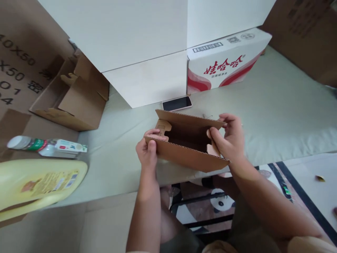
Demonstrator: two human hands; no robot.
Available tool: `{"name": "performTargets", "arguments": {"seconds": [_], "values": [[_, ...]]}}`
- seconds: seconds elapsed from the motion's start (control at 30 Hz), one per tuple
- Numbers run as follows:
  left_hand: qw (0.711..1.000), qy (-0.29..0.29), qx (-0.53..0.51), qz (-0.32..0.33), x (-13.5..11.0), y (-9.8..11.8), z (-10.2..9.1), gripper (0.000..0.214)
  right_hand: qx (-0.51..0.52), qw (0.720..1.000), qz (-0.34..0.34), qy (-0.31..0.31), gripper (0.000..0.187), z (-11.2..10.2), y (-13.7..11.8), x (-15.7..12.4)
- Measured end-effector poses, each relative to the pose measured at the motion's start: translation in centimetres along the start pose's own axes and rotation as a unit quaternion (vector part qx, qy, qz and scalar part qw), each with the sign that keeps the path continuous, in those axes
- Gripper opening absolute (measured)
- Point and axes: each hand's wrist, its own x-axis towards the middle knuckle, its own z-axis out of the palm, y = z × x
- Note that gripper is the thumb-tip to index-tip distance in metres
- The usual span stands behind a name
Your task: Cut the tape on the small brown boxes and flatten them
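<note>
A small brown cardboard box [189, 154], its top open, is tilted toward me over the front edge of the covered table. My left hand [149, 149] grips its near left corner, thumb outside and fingers reaching in by the left end flap [163, 128]. At the other end my right hand [229, 137] pinches the far panel's right corner, with the thumb by the right end flap [213, 149]. The inside of the box is dark, and its bottom cannot be made out. Just behind it lies a phone [177, 103] with a dark screen.
White boxes [147, 80] stand behind the phone, beside a white carton with red lettering [223, 66]. To the left are an open cardboard box [79, 98], a plastic bottle [60, 147] and a large pale yellow jug [44, 182]. Below the table edge is a panda-patterned surface [202, 203].
</note>
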Motion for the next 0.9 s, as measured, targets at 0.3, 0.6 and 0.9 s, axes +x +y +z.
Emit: {"name": "performTargets", "arguments": {"seconds": [0.3, 0.6, 0.9], "values": [[0.998, 0.005, -0.031, -0.059, 0.1, -0.6, 0.2, 0.041, 0.171, 0.938, 0.202, -0.226, 0.027, -0.6, -0.3, 0.2], [0.998, -0.043, 0.047, -0.001, 0.5, -2.1, -1.2, 0.049, 0.242, 0.960, 0.040, -0.134, 0.025, 0.2, 1.6, -2.2], [0.995, -0.055, 0.063, -0.053, 0.9, -1.1, -1.0, 0.032, 0.193, 0.971, -0.011, -0.142, 0.027, 0.2, 1.6, -2.6]]}}
